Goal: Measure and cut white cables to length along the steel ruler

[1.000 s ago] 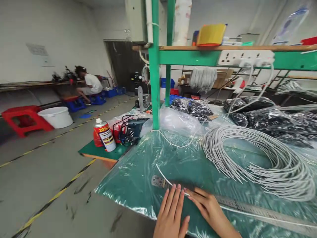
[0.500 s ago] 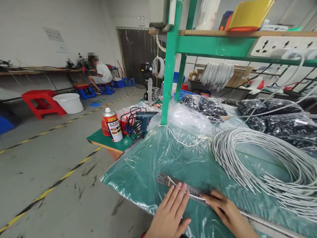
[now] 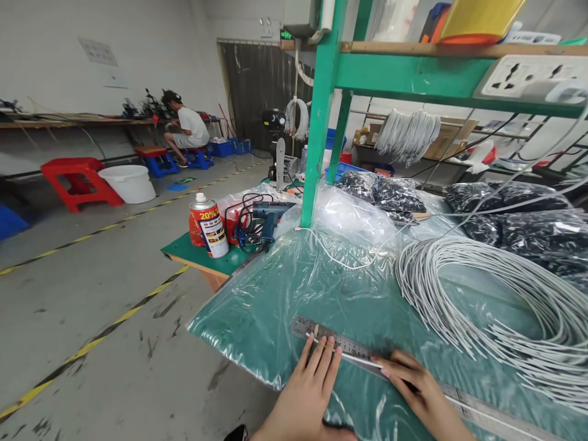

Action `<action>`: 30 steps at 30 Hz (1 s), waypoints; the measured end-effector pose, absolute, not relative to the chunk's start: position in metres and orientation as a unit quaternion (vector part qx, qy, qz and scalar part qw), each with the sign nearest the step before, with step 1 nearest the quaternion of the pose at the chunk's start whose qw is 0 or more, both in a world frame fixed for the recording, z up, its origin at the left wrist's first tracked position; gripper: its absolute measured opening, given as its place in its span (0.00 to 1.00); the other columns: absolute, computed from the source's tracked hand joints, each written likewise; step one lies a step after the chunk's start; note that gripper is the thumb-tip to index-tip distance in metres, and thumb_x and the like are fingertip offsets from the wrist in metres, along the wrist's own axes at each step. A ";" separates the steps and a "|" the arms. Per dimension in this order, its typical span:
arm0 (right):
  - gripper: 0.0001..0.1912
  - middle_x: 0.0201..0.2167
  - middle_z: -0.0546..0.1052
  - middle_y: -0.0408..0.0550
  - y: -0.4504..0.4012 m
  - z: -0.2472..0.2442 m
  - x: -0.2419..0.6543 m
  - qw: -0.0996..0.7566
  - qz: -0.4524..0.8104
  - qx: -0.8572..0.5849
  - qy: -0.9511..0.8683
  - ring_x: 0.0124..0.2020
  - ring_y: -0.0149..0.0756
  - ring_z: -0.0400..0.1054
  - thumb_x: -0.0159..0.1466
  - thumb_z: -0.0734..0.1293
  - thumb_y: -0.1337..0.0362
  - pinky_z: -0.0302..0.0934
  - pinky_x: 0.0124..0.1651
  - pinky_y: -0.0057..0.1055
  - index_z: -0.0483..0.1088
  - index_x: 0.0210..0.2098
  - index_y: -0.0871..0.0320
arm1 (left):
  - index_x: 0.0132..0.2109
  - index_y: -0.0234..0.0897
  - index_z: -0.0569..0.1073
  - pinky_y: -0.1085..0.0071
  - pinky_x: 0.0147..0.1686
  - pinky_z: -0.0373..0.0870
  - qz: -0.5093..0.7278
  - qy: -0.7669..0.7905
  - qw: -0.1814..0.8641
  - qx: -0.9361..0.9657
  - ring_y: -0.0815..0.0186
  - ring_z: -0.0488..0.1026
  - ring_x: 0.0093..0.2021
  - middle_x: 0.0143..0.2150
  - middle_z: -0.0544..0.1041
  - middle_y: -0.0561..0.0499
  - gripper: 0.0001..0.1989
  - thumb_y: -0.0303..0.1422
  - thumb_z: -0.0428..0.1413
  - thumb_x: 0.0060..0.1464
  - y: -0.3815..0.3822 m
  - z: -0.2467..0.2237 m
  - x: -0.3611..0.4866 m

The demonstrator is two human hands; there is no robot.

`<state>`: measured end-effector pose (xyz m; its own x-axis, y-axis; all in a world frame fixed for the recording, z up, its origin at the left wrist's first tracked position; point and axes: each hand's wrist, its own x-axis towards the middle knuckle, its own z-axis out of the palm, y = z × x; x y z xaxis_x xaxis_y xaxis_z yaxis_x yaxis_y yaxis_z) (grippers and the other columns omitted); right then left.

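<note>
A steel ruler (image 3: 353,346) lies slantwise on the plastic-covered green table. Along its near edge runs a thin white cable (image 3: 361,360). My left hand (image 3: 305,392) is spread, its fingertips pressing the cable near its end against the ruler. Farther right, my right hand (image 3: 420,386) pinches the same cable between thumb and fingers over the ruler. Beyond the right hand, the cable continues along the ruler towards the lower right. A big coil of grey-white cables (image 3: 422,300) rests right of my hands.
A spray can (image 3: 210,226) and a blue heat gun (image 3: 269,217) stand on the table's left corner. A green shelf post (image 3: 319,135) rises behind. Bags of black parts (image 3: 528,226) lie at the back right. A person (image 3: 188,128) sits at a far bench.
My left fingers have slid left, towards the cable's end. That end, which stuck up across the ruler, now lies straighter along the near edge. My right hand has hardly moved.
</note>
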<state>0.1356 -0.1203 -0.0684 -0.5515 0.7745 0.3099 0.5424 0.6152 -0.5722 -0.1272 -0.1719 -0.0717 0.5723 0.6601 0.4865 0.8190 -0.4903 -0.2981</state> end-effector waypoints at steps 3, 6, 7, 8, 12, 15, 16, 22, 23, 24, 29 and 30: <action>0.17 0.26 0.72 0.47 -0.121 -0.068 0.136 0.297 0.204 -0.381 -0.852 0.30 0.33 0.70 0.69 0.57 0.56 0.67 0.33 0.25 0.77 0.45 0.51 | 0.65 0.25 0.51 0.54 0.63 0.47 -0.119 -0.427 0.234 -0.866 0.50 0.52 0.66 0.66 0.59 0.41 0.56 0.70 0.36 0.44 -0.173 -0.078 -0.127; 0.17 0.25 0.72 0.47 -0.123 -0.066 0.135 0.305 0.198 -0.381 -0.850 0.28 0.33 0.70 0.69 0.57 0.56 0.66 0.32 0.24 0.77 0.45 0.52 | 0.66 0.25 0.47 0.52 0.62 0.50 -0.067 -0.444 0.211 -0.868 0.48 0.50 0.66 0.68 0.54 0.39 0.60 0.64 0.56 0.39 -0.175 -0.083 -0.124; 0.18 0.25 0.72 0.47 -0.123 -0.065 0.134 0.303 0.196 -0.382 -0.851 0.28 0.32 0.70 0.69 0.57 0.56 0.66 0.32 0.25 0.77 0.44 0.52 | 0.66 0.25 0.46 0.51 0.63 0.49 -0.061 -0.448 0.203 -0.868 0.47 0.48 0.67 0.68 0.53 0.39 0.59 0.61 0.59 0.39 -0.175 -0.085 -0.123; 0.18 0.25 0.72 0.47 -0.123 -0.065 0.134 0.299 0.195 -0.384 -0.851 0.28 0.33 0.70 0.69 0.57 0.56 0.66 0.32 0.25 0.77 0.44 0.52 | 0.66 0.25 0.46 0.51 0.64 0.47 -0.064 -0.452 0.198 -0.868 0.46 0.46 0.67 0.69 0.52 0.38 0.58 0.59 0.59 0.41 -0.176 -0.085 -0.123; 0.18 0.25 0.72 0.47 -0.123 -0.066 0.134 0.300 0.181 -0.382 -0.855 0.28 0.32 0.69 0.69 0.57 0.57 0.66 0.31 0.24 0.77 0.44 0.52 | 0.66 0.26 0.48 0.48 0.66 0.34 -0.091 -0.445 0.204 -0.867 0.43 0.35 0.69 0.70 0.46 0.38 0.50 0.60 0.50 0.49 -0.176 -0.087 -0.122; 0.16 0.25 0.71 0.46 -0.123 -0.069 0.136 0.311 0.173 -0.373 -0.857 0.28 0.31 0.69 0.69 0.58 0.59 0.66 0.32 0.23 0.76 0.45 0.53 | 0.65 0.27 0.49 0.47 0.66 0.28 -0.090 -0.442 0.208 -0.868 0.43 0.33 0.70 0.70 0.45 0.38 0.45 0.58 0.45 0.53 -0.177 -0.087 -0.122; 0.16 0.25 0.71 0.46 -0.123 -0.070 0.136 0.314 0.171 -0.369 -0.858 0.28 0.31 0.69 0.69 0.58 0.60 0.66 0.32 0.23 0.76 0.46 0.53 | 0.65 0.26 0.49 0.47 0.66 0.27 -0.088 -0.443 0.209 -0.867 0.43 0.33 0.70 0.70 0.45 0.38 0.44 0.57 0.45 0.54 -0.177 -0.087 -0.121; 0.15 0.24 0.69 0.44 -0.124 -0.073 0.137 0.314 0.163 -0.363 -0.862 0.27 0.30 0.67 0.69 0.59 0.63 0.65 0.30 0.22 0.75 0.48 0.51 | 0.65 0.25 0.49 0.46 0.66 0.28 -0.084 -0.456 0.218 -0.859 0.42 0.36 0.69 0.69 0.48 0.36 0.40 0.53 0.44 0.57 -0.177 -0.086 -0.118; 0.15 0.25 0.69 0.44 -0.124 -0.074 0.138 0.316 0.158 -0.363 -0.862 0.27 0.30 0.67 0.69 0.59 0.63 0.65 0.30 0.23 0.74 0.49 0.51 | 0.65 0.26 0.49 0.46 0.66 0.29 -0.085 -0.455 0.219 -0.859 0.42 0.38 0.69 0.69 0.49 0.37 0.39 0.51 0.43 0.58 -0.177 -0.085 -0.118; 0.15 0.25 0.69 0.44 -0.124 -0.075 0.138 0.318 0.153 -0.363 -0.862 0.27 0.30 0.67 0.69 0.59 0.63 0.64 0.30 0.23 0.74 0.49 0.51 | 0.65 0.26 0.49 0.46 0.66 0.29 -0.086 -0.455 0.220 -0.858 0.43 0.39 0.69 0.69 0.50 0.37 0.37 0.50 0.42 0.58 -0.177 -0.085 -0.118; 0.15 0.26 0.69 0.44 -0.126 -0.077 0.138 0.320 0.145 -0.370 -0.860 0.28 0.29 0.67 0.68 0.60 0.64 0.64 0.31 0.23 0.73 0.51 0.50 | 0.65 0.26 0.51 0.49 0.66 0.32 -0.102 -0.456 0.223 -0.855 0.44 0.43 0.68 0.68 0.52 0.37 0.33 0.41 0.44 0.57 -0.176 -0.083 -0.118; 0.15 0.27 0.69 0.45 -0.126 -0.077 0.138 0.320 0.145 -0.373 -0.859 0.29 0.29 0.67 0.68 0.60 0.64 0.64 0.31 0.23 0.73 0.51 0.50 | 0.65 0.26 0.50 0.49 0.66 0.33 -0.103 -0.459 0.223 -0.854 0.44 0.43 0.68 0.68 0.53 0.37 0.34 0.40 0.46 0.55 -0.176 -0.083 -0.117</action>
